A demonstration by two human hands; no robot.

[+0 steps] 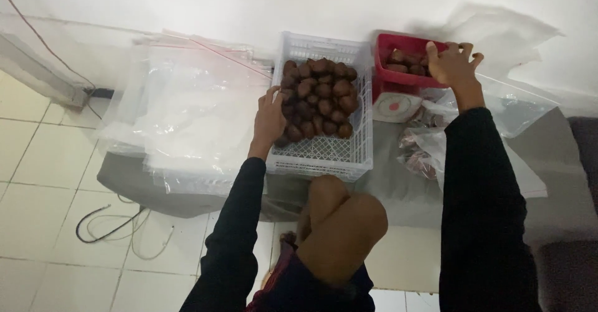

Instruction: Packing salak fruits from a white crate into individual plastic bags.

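A: How far along can the work be judged to be?

B: A good deal seems left. The white basket (pixel 324 125) is heaped with brown scaly fruit (pixel 317 97) over its far half, while the near part of its floor is bare. A smaller lot is seen in the red tray (pixel 408 60) on the kitchen scale (pixel 397 105), just right of the basket. One clear bag holding dark fruit (pixel 423 150) lies in front of the scale, so at least one portion may be taken as packed. A stack of unfilled clear bags (pixel 187 113) is spread to the left.

A: And where is all this set?

B: On a low grey surface (pixel 398 187) against a white wall, above a tiled floor (pixel 43 181).

A: How is the left hand held?

B: The left hand (pixel 269 120) is laid on the basket's left rim, palm down, fingers loosely curled over the edge beside the fruit. Nothing is gripped in it.

A: The right one?

B: The right hand (pixel 453 65) is stretched out to the red tray's right edge, fingers spread and open over the rim; whether a fruit is touched underneath cannot be told. Both arms are covered by black sleeves, and a bent knee (pixel 342 225) is raised between them.
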